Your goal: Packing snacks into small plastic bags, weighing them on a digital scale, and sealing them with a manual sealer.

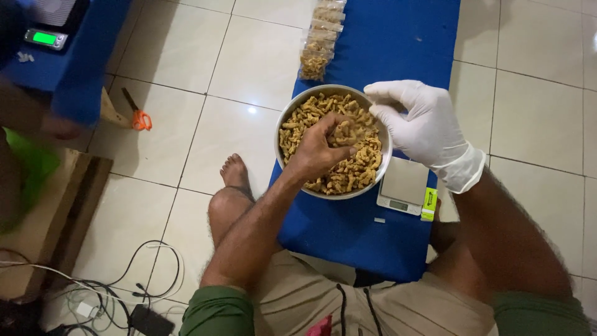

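A round steel bowl (287,121) full of short golden-brown snack sticks (360,168) sits on a low blue table (398,43). My bare left hand (314,149) reaches into the bowl from below, its fingers closed around a clump of snack sticks, perhaps in a small clear bag. My right hand (423,124), in a white glove, hovers over the bowl's upper right rim with its fingers curled down towards the left hand. Whether the gloved fingers hold anything is hidden.
A small digital scale (403,186) and a yellow-green object (429,204) lie right of the bowl. Filled clear bags (318,43) line the table's far end. Orange-handled scissors (138,115) lie on the tiled floor. Another person's arm (37,121), a second scale (46,38) and cables (124,286) are at left.
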